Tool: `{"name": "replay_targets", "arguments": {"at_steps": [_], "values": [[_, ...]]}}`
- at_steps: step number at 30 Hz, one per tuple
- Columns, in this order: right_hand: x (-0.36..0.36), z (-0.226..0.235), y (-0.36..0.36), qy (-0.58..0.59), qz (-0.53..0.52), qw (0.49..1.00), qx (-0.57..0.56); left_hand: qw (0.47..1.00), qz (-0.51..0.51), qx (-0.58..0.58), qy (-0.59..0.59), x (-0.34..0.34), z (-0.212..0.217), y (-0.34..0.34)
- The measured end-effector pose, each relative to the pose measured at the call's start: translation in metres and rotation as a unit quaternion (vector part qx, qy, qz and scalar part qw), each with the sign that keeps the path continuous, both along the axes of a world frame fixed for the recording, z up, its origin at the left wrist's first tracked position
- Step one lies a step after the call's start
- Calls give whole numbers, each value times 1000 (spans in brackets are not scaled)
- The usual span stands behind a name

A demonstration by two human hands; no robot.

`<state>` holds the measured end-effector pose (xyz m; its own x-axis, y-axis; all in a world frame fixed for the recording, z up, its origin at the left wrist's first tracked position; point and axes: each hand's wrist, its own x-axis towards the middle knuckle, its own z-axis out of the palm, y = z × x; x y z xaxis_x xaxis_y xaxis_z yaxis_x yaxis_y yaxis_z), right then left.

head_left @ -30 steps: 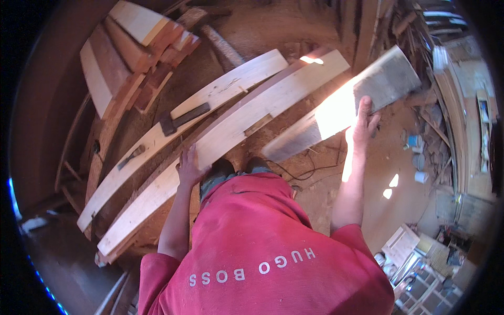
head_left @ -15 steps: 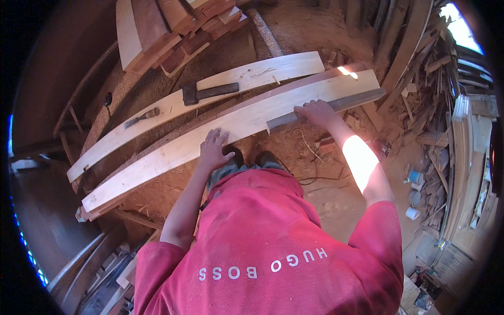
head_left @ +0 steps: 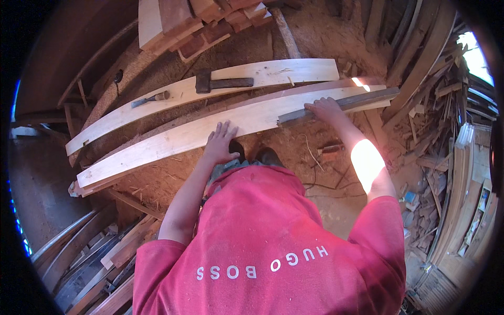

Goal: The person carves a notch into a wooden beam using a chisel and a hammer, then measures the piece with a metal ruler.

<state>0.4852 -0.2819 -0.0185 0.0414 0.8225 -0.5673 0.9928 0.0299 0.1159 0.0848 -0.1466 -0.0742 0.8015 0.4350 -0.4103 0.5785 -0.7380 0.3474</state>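
Note:
A long pale curved board (head_left: 173,148) lies across in front of me. My left hand (head_left: 220,144) rests on its near edge, fingers spread and nothing held. Farther right, my right hand (head_left: 325,110) is closed over the left part of a grey-brown wooden strip (head_left: 370,98), which lies slantwise across the board's right part. Just beyond lies a second pale curved board (head_left: 294,70). On it are a hammer (head_left: 231,83) with a dark head and a chisel (head_left: 150,99) with a wooden handle.
Stacked reddish and pale planks (head_left: 176,21) stand at the far left. Scrap wood (head_left: 430,136) is heaped along the right side. A cable (head_left: 336,185) trails over the dusty floor, and more timber pieces (head_left: 126,247) lie at the near left.
My right hand has shifted the wooden strip from along the board's near edge to farther over its top face. My left hand stays flat on the board. The whole view has shifted slightly.

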Motion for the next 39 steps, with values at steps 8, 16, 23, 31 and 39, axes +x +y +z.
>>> {"name": "replay_targets", "arguments": {"at_steps": [8, 16, 23, 31, 39], "values": [[1, -9, -5, 26, -43, 998, 44, 999, -24, 5, 33, 5, 0, -1], [0, -20, -4, 68, -44, 993, 83, 996, -23, -3, 80, 26, 7, 4], [4, -52, -6, 43, -64, 985, 152, 987, -74, -70, -127, 144, 43, -4], [-13, -53, -22, 38, -225, 949, 218, 987, -160, -17, -12, 254, 18, -42], [-45, 38, -118, 215, -461, 625, 592, 982, -174, -54, -44, 245, 9, -7]]}}
